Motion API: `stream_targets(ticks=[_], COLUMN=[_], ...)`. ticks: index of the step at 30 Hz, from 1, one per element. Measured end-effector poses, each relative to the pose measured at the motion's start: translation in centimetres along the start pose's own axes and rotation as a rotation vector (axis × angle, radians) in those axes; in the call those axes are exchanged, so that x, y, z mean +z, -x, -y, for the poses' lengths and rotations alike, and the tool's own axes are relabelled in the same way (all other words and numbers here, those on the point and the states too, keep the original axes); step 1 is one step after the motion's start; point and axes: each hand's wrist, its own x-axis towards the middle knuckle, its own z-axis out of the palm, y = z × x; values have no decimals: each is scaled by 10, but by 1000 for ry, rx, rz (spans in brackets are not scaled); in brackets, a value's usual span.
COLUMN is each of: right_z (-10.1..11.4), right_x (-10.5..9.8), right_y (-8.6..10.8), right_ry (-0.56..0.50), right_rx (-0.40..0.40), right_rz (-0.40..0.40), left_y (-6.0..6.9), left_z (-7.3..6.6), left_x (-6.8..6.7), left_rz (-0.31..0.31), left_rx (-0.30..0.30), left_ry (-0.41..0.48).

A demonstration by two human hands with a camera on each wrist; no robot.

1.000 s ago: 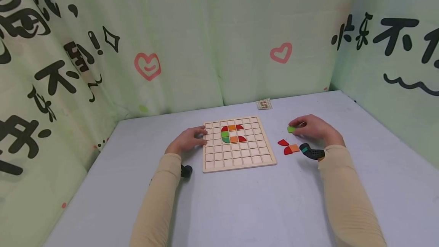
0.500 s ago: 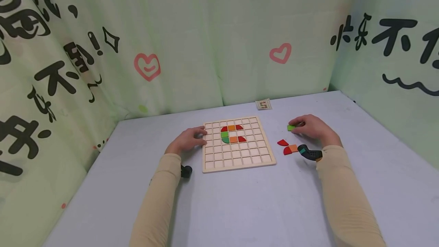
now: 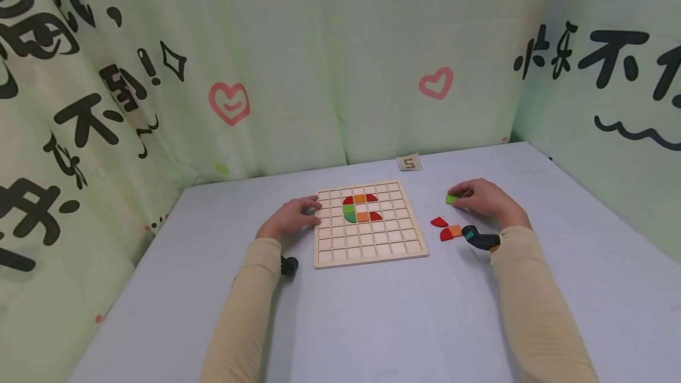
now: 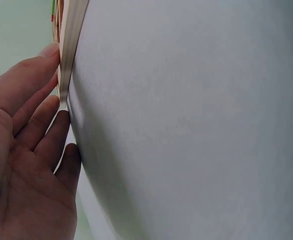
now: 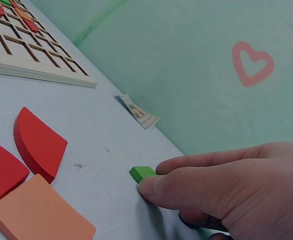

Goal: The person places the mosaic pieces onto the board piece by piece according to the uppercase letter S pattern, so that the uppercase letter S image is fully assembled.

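A wooden grid board (image 3: pixel 372 248) lies on the table, with red, orange and green pieces set in a C-like shape in its upper middle cells. At its left edge is my left hand (image 3: pixel 291 216); in the left wrist view the thumb (image 4: pixel 36 70) touches the frame and the other fingers are loosely extended beside it. Right of the board, my right hand (image 3: pixel 486 198) pinches a small green block (image 5: pixel 142 173) between thumb and fingers, low over the table. The fingers cover part of the block. Whether it touches the table I cannot tell.
Between board and right hand lie two red quarter-round pieces (image 3: pixel 439 221) and an orange square block (image 3: pixel 456 230). A small patterned card (image 3: pixel 409 162) rests near the table's back edge. Behind the table hangs a pale green curtain (image 3: pixel 330 64) with writing and hearts.
My right wrist has shifted very slightly to the left, while the green block stays pinched at the same spot. My left hand and the board have not moved.
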Motion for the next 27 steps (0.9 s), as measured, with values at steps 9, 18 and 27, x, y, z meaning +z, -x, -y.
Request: stream_targets(ticks=[9, 18, 27], right_z=[-1, 8, 33], right_x=[1, 3, 7], right_y=[-3, -6, -9], right_ry=[-3, -17, -58], right_rx=[1, -6, -89], right_rz=[-5, -38, -21], left_y=[1, 2, 0], left_z=[-2, -3, 0], left_x=[-2, -2, -1], left_rz=[-1, 1, 5], left_rx=[6, -3, 2], left_ry=[3, 8, 16])
